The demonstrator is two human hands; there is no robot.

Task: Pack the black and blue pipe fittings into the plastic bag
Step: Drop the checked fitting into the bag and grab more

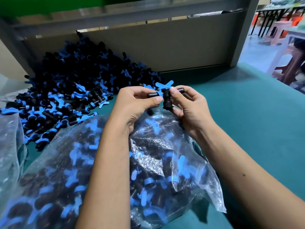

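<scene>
A black pipe fitting with a blue winged handle [165, 95] is held above the table between both hands. My left hand [135, 104] pinches its left end with thumb and fingers. My right hand [189, 103] pinches its right end. Right below my forearms lies a clear plastic bag [156, 156], filled with several black and blue fittings. A large heap of loose fittings [71, 90] is piled on the table at the left, against the back panel.
The green table [247, 113] stretches to the right. A grey-framed back panel [165, 48] stands behind the heap. Another filled plastic bag [9, 146] lies at the left edge. Plastic stools [287, 63] stand beyond the table's right edge.
</scene>
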